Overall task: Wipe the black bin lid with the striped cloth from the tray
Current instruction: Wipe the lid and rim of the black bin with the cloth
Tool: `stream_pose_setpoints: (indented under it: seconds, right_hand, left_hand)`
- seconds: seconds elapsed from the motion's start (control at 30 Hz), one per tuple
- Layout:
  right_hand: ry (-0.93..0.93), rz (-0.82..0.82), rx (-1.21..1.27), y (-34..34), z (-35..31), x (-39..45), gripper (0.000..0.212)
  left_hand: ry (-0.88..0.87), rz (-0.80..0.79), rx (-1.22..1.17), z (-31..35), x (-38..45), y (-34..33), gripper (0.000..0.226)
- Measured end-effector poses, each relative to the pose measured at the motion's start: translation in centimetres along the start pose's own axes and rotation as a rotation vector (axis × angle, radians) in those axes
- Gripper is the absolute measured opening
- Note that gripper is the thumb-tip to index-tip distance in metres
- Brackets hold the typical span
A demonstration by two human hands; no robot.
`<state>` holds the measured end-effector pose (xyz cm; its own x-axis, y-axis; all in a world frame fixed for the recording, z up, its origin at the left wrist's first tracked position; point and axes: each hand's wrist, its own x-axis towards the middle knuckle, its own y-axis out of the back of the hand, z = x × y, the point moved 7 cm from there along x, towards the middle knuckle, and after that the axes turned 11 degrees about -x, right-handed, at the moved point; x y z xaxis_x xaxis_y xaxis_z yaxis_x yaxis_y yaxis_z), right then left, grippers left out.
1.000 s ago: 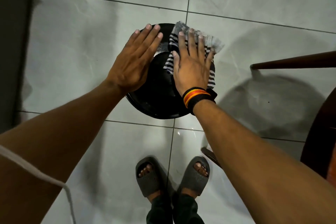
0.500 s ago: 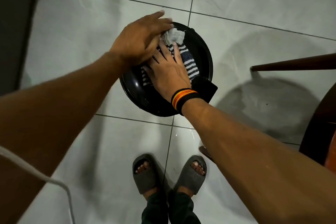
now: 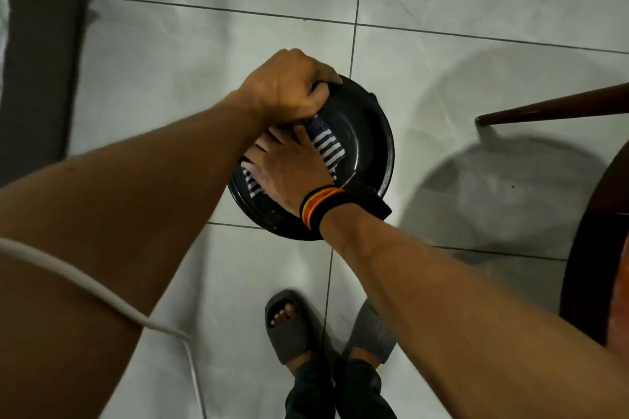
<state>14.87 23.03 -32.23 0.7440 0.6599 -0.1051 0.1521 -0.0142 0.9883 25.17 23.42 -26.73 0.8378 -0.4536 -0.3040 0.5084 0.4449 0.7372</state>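
- At the centre of the frame, on the pale tiled floor [image 3: 170,78], stands the black bin lid [image 3: 371,146], round and glossy, seen from straight above; a dark tab juts from its lower right edge.
- The striped cloth [image 3: 328,148] lies on the left half of the lid, its white bars showing on either side of the hand that covers it. No tray is in view.
- The right hand [image 3: 289,170], with a striped wristband [image 3: 318,207], lies palm down on the cloth, fingers spread flat and pointing to the upper left, pressing rather than pinching.
- The left hand [image 3: 289,92] sits at the upper left rim of the lid, fingers curled closed over the edge, seemingly steadying it; the fingertips are hidden under the knuckles, so how firmly they clamp I cannot tell.
- By my reading, the step in hand is the wiping itself, with the cloth working the left part of the surface.
- The next move probably calls for sliding the flat hand and cloth toward the bare right half while the other hand keeps the lid from shifting.
- Further out: grey slippers [image 3: 289,326] at the bottom centre, a dark wooden chair leg [image 3: 551,109] at the right, a white cable [image 3: 85,289] at the lower left.
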Motion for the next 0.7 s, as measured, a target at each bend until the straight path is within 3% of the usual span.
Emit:
stream_pose_setpoints:
  seconds: [0.07, 0.2, 0.33, 0.5, 0.7]
  right_hand:
    - [-0.022, 0.051, -0.019, 0.0, -0.3, -0.2, 0.032]
    - [0.082, 0.057, -0.084, -0.3, -1.8, -1.2, 0.043]
    - [0.269, -0.024, -0.236, -1.7, -5.7, -5.5, 0.053]
    - [0.341, -0.134, -0.362, -4.4, -6.0, -13.9, 0.068]
    - [0.108, -0.142, -0.221, -5.4, -0.5, -21.8, 0.087]
  left_hand:
    - [-0.033, -0.015, 0.022, 0.0, -0.5, -0.6, 0.046]
    - [-0.042, -0.054, 0.067, -0.6, -1.1, -0.6, 0.056]
    - [-0.03, -0.057, 0.072, -0.4, -1.6, -0.6, 0.055]
    - [-0.029, -0.054, 0.077, -0.7, -2.1, -0.8, 0.058]
    - [-0.04, -0.025, 0.095, -1.3, -2.4, -1.2, 0.066]
